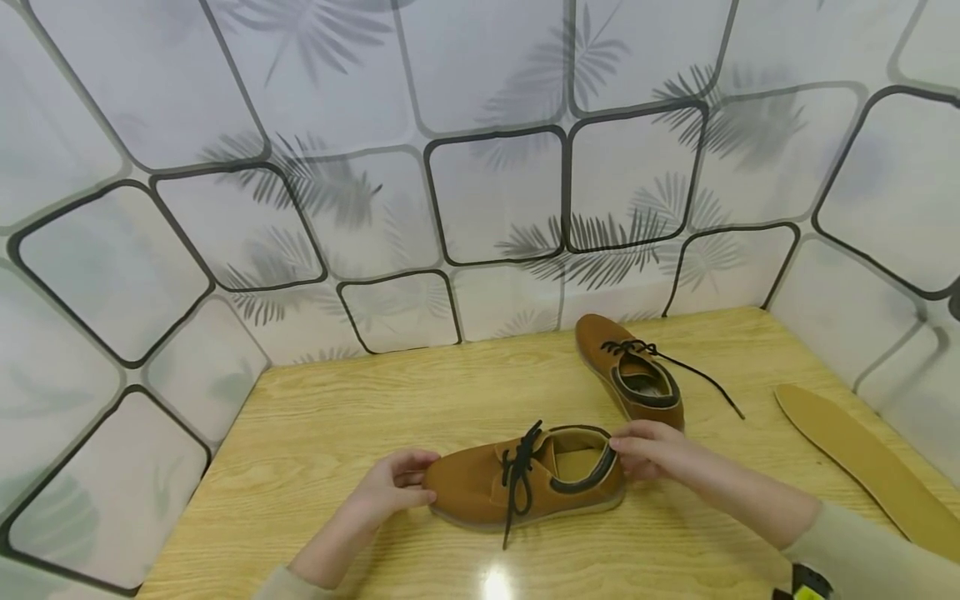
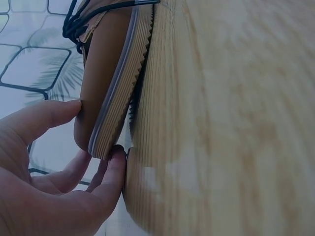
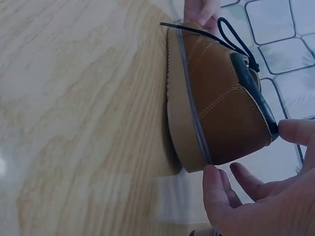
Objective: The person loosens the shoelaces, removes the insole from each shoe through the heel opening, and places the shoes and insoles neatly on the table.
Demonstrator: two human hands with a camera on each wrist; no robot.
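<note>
A brown lace-up shoe [image 1: 468, 483] with its black laces tied in a bow lies sideways on the wooden table, toe to the left. My left hand [image 1: 390, 487] holds the toe end; in the left wrist view the thumb presses the upper [image 2: 101, 83] and the fingers reach the ridged sole [image 2: 120, 93]. At the heel, my right hand [image 1: 651, 450] grips the shoe, its thumb at the dark padded collar [image 3: 261, 101] and fingertips at the heel's bottom edge. A tan lining shows inside the shoe opening.
Behind my right hand stands a second brown shoe [image 1: 600, 340], one loose black lace trailing right. A tan insole [image 1: 862, 454] lies at the table's right side. Patterned fabric walls [image 1: 495, 200] border the wooden table [image 1: 337, 425] at the back and sides.
</note>
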